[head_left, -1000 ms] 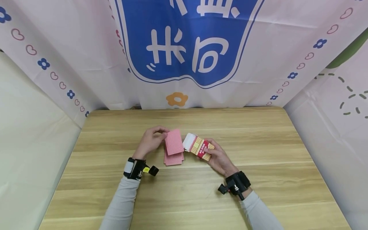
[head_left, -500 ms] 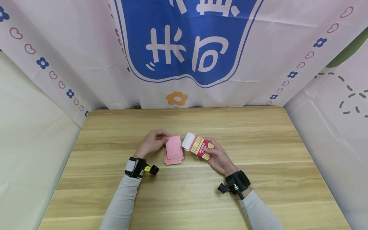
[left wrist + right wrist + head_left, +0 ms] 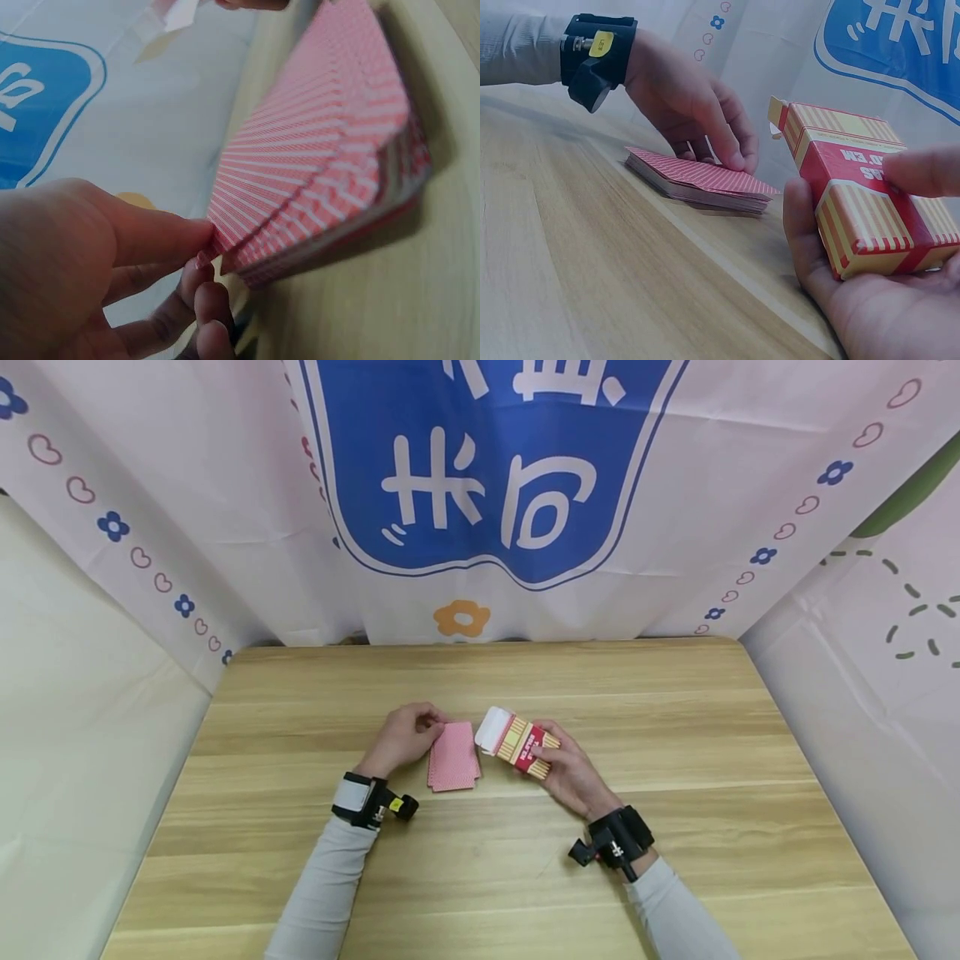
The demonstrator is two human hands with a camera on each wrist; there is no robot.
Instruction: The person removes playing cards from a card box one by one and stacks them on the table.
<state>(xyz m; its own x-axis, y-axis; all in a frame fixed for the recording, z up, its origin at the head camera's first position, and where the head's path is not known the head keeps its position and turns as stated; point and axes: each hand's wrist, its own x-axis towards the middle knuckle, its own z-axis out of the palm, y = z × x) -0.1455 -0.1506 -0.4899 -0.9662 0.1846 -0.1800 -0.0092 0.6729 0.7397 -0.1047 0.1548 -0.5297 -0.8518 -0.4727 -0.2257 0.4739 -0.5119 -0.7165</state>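
Note:
A deck of playing cards (image 3: 454,758), backs up with a red-and-white pattern, lies stacked on the wooden table. My left hand (image 3: 407,737) is at its far left corner. In the left wrist view, the thumb and index finger pinch the corner of a top playing card (image 3: 277,161), which sits slightly askew over the stack. To the right of the deck, my right hand (image 3: 572,770) grips a red-and-yellow striped card box (image 3: 866,187) between thumb and fingers. The white flap (image 3: 492,729) of the box stands open, pointing toward the deck.
The wooden table (image 3: 675,727) reaches back to a white cloth (image 3: 255,535) with a blue emblem. Pale cloth walls (image 3: 82,727) rise at both sides. A black wrist camera (image 3: 367,800) is strapped to the left wrist, another (image 3: 621,843) to the right.
The card in my left hand has come down toward me and now lies nearly square over the deck. My right hand and the box have stayed in place.

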